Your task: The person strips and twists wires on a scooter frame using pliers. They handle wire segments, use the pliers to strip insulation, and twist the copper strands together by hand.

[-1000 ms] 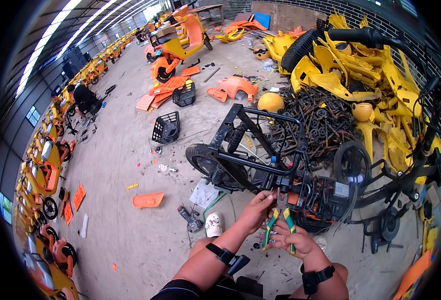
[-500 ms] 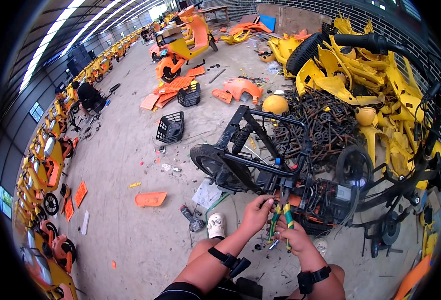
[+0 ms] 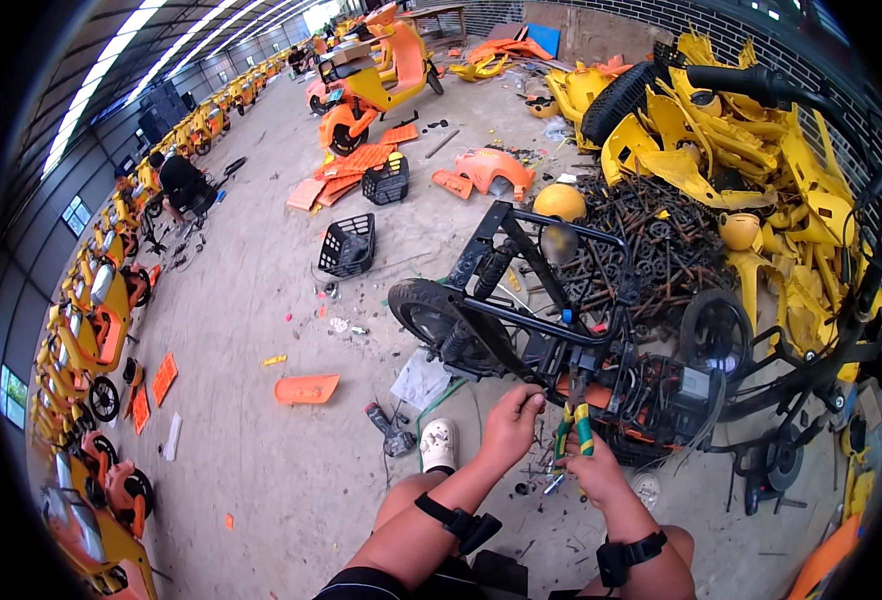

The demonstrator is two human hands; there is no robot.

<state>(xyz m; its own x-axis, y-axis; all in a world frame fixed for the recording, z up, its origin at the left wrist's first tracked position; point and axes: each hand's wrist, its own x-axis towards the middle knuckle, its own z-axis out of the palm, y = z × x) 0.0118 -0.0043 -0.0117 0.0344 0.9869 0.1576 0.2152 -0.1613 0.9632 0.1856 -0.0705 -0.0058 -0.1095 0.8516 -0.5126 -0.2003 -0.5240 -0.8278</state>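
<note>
My right hand (image 3: 595,470) is wrapped round the green and yellow handles of pliers (image 3: 583,430). Their jaws point away from me, into the middle of a stripped black scooter frame (image 3: 536,335). To the left of the pliers, my left hand (image 3: 511,425) is closed, thumb against fingers, at the frame's near edge; what it pinches, if anything, is too small to make out. Beyond the jaws lies an orange part (image 3: 583,394) among dark wiring and components (image 3: 661,395). The frame's rear wheel (image 3: 426,310) is at its left end.
A cordless power tool (image 3: 391,430) and an orange panel (image 3: 307,389) lie on the floor to the left. Black baskets (image 3: 348,245) stand farther off. Rusty metal parts (image 3: 651,240) and yellow body panels (image 3: 801,220) are heaped behind the frame. A person (image 3: 183,185) crouches at far left.
The pliers' handles have come closer together in my right hand. My left hand has drawn slightly away from the pliers. The whole view has shifted a little.
</note>
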